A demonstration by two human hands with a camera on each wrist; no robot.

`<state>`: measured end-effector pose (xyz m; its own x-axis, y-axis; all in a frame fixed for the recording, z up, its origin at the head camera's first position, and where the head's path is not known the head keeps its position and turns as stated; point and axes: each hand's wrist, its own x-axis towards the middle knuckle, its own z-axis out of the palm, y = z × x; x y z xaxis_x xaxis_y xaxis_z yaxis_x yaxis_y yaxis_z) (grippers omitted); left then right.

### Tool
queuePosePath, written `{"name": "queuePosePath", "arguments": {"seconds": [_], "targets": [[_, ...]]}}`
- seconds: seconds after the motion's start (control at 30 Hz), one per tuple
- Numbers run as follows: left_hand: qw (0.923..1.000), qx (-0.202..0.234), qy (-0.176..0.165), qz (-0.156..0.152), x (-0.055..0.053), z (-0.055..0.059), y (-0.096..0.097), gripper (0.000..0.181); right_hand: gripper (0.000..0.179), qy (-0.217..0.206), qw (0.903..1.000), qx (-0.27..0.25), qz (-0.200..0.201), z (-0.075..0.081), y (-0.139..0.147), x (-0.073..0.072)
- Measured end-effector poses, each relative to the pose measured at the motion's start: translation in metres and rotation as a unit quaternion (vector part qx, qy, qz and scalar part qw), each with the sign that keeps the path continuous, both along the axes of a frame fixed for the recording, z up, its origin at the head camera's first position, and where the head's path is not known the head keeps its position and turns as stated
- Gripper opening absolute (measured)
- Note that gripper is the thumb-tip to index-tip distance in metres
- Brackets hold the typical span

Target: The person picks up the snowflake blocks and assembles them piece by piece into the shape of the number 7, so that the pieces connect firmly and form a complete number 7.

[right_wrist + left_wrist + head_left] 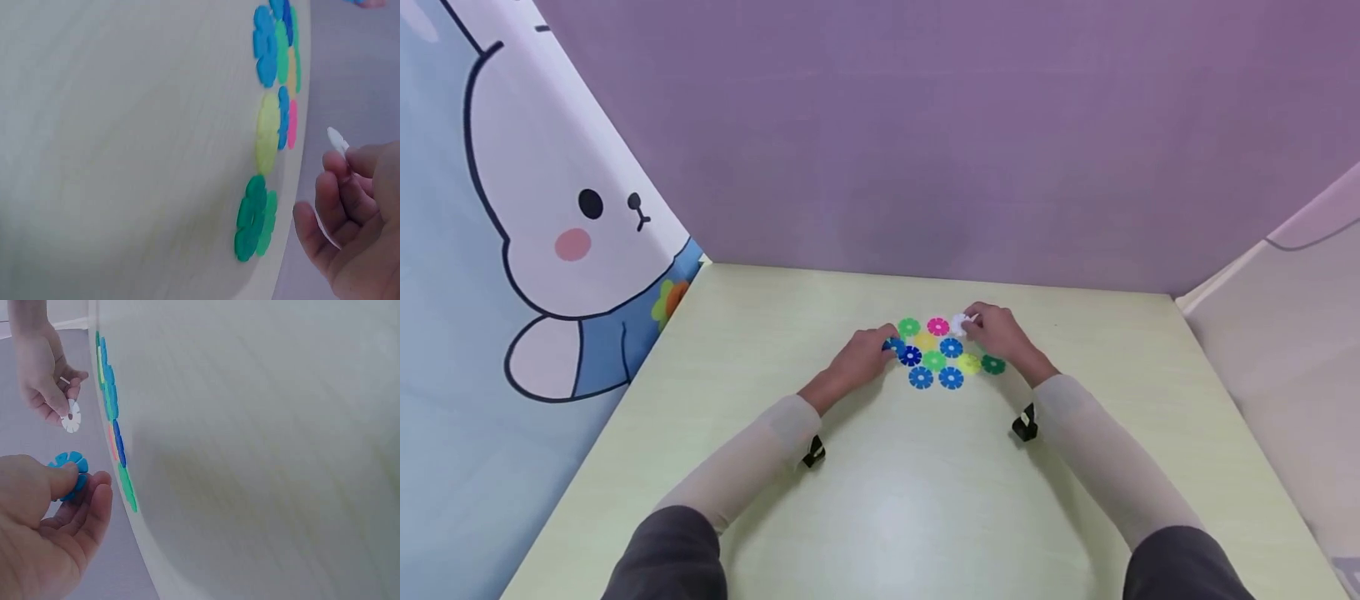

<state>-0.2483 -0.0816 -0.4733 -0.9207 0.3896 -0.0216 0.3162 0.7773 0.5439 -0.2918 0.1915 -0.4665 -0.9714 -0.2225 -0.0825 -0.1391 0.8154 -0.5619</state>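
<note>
Both my arms (pixel 741 458) reach mid-frame | left hand (pixel 860 360) pinches blue disc (pixel 75 456) | right hand (pixel 1000 332) pinches white disc (pixel 72 424)

- Disc cluster (pixel 929 364): on the bench (pixel 887 500).
- Left grip (pixel 863 354): at the cluster's left.
- Right grip (pixel 997 331): at the cluster's right, toward the back.
- Back wall (pixel 940 142): behind the cluster.

Looks like a screened-off booth, having a pale table (pixel 895 475) boxed in by a purple backdrop (pixel 940 142), a cartoon-printed blue sheet (pixel 535 250) and a whitish screen (pixel 1277 325).
</note>
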Motion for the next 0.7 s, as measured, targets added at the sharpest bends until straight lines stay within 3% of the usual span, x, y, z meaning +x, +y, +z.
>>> {"name": "queuePosePath", "arguments": {"seconds": [0.23,0.47,0.6,0.7], "targets": [[0.9990,0.040,0.007,0.020,-0.001,0.004,0.005,0.018,0.034,-0.047,0.9940,-0.099,0.010,0.001,-0.005,0.010],[0.9972,0.071,-0.005,0.023,0.000,0.004,0.009,0.019,0.031,-0.122,0.9737,-0.192,0.008,0.003,-0.017,0.022],[0.9964,0.083,-0.009,0.017,0.001,0.005,0.011,0.017,0.030,-0.144,0.9626,-0.229,0.009,0.005,-0.025,0.031],[0.9960,0.089,-0.007,0.009,0.002,0.005,0.013,0.016,0.029,-0.149,0.9601,-0.236,0.014,0.005,-0.028,0.035]]}}
